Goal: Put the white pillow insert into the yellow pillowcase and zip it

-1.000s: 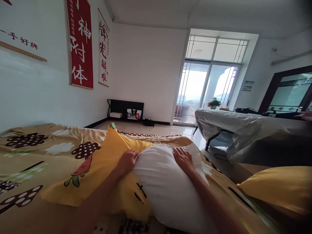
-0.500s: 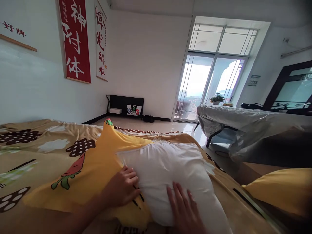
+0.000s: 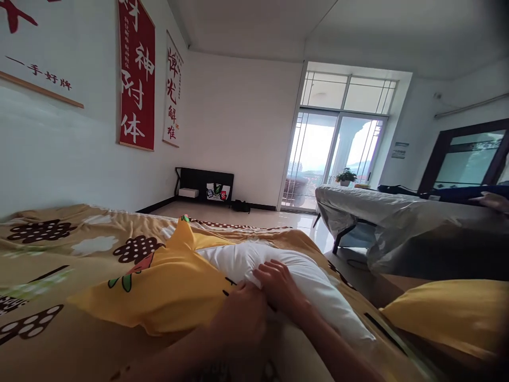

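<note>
A white pillow (image 3: 314, 281) lies on the patterned bedding, its left part inside a yellow pillowcase (image 3: 178, 286) printed with carrots. My left hand (image 3: 242, 307) is closed on the pillowcase near its open edge. Right beside it, my right hand (image 3: 278, 281) has its fingers curled into the near side of the pillow, which bunches up under them. The fingertips of both hands are partly hidden, and the two hands are close together or touching.
Tan bedding (image 3: 40, 265) with cloud shapes spreads under everything. Another yellow pillow or cloth (image 3: 449, 313) sits at the right. Beyond it stands a plastic-covered table (image 3: 369, 207) with a potted plant (image 3: 345, 176). A low black shelf (image 3: 204, 180) is against the far wall.
My right hand has gone from lying flat on the pillow to gripping it beside my left hand. My left hand has moved right, pulling the pillowcase along, and the view has tilted up.
</note>
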Tool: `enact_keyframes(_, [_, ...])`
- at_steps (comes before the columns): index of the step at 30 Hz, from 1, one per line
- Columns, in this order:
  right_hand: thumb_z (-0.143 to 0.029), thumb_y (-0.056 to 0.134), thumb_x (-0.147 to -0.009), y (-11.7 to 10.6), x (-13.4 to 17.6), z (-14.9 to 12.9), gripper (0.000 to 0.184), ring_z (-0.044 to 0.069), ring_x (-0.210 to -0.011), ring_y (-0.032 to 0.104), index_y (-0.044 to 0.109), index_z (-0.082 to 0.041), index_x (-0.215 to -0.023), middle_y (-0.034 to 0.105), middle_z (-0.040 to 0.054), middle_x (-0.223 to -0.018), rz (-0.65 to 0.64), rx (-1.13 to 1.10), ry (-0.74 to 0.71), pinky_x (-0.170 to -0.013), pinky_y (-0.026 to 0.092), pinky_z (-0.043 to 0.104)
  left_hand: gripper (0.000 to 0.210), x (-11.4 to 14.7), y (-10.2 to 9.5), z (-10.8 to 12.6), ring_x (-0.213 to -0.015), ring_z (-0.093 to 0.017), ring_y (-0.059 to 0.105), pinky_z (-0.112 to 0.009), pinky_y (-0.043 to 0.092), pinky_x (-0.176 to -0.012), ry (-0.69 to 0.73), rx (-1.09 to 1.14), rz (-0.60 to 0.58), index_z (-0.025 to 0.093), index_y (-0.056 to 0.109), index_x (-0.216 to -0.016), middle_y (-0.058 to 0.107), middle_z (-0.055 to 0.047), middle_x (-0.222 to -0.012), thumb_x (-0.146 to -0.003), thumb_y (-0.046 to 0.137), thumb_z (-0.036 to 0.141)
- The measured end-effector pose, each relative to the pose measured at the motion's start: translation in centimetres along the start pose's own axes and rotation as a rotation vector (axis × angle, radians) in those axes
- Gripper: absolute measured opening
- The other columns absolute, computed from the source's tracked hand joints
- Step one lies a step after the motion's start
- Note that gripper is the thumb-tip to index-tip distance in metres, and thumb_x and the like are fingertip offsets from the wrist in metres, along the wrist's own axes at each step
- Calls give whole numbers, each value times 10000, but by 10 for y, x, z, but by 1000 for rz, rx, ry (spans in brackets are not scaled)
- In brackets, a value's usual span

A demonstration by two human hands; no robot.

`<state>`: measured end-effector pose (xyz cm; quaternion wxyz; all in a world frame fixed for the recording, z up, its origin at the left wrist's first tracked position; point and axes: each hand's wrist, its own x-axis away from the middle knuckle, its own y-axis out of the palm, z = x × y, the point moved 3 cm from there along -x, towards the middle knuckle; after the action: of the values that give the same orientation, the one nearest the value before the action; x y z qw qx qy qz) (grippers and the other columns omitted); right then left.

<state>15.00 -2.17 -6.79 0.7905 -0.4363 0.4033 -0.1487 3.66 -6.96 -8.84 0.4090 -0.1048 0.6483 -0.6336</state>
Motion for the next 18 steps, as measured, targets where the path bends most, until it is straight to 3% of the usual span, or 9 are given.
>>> enact_keyframes(3, [-90, 553, -747, 8, 9, -1, 154, 144, -654, 572, 609, -193, -646, 631, 5, -649, 25, -147, 37, -694, 393, 268, 208, 1, -5, -4, -983, -214, 522, -396, 382, -973, 1, 40, 81, 155, 562, -968, 608, -76, -1029, -799, 445, 187])
enact_keyframes(5, [-86, 519, -700, 26, 34, -7, 175, 161, -668, 597, 643, -205, -666, 660, 17, -679, 67, -218, 45, -729, 437, 285, 150, 3, 3, -8, -951, -205, 521, -389, 387, -958, 69, -6, 23, 163, 556, -911, 607, -57, -977, -801, 463, 205])
enact_keyframes(8, [-158, 532, -670, 35, 82, -6, 370, 240, -864, 653, 722, -235, -977, 719, 73, -937, 157, -341, 45, -837, 491, 361, 110, 2, 11, -24, -955, -219, 522, -399, 395, -924, 131, -119, -33, 165, 555, -835, 606, -61, -942, -823, 479, 243])
enact_keyframes(11, [-247, 554, -752, 16, 107, 22, 431, 245, -976, 658, 677, -311, -1160, 698, 45, -1108, -19, -584, 102, -868, 515, 360, 278, -6, -2, -64, -1136, -258, 484, -453, 337, -999, -21, -194, 157, 158, 586, -1045, 594, -117, -1156, -905, 362, 246])
enact_keyframes(13, [-348, 518, -839, 2, 105, 60, 334, 234, -968, 668, 694, -320, -1122, 698, 27, -1115, -146, -696, 315, -868, 519, 353, 420, -9, -11, -102, -1310, -270, 364, -473, 259, -1078, -240, -199, 251, 150, 489, -1289, 465, -138, -1394, -937, 319, 301])
enact_keyframes(15, [-501, 483, -848, 1, 100, 103, 461, 281, -1046, 640, 658, -253, -1195, 664, 78, -1187, -90, -605, 627, -923, 487, 409, 493, -6, -10, -138, -1362, -257, 322, -456, 241, -1105, -429, -160, 212, 157, 432, -1369, 406, -124, -1462, -939, 332, 376])
enact_keyframes(18, [-613, 533, -755, 34, 102, 140, 748, 342, -1221, 524, 563, -107, -1305, 579, 178, -1292, -137, -461, 1003, -1029, 398, 464, 438, 2, 1, -166, -1255, -224, 465, -408, 315, -1063, -527, -135, 135, 171, 530, -1284, 549, -101, -1334, -927, 340, 340])
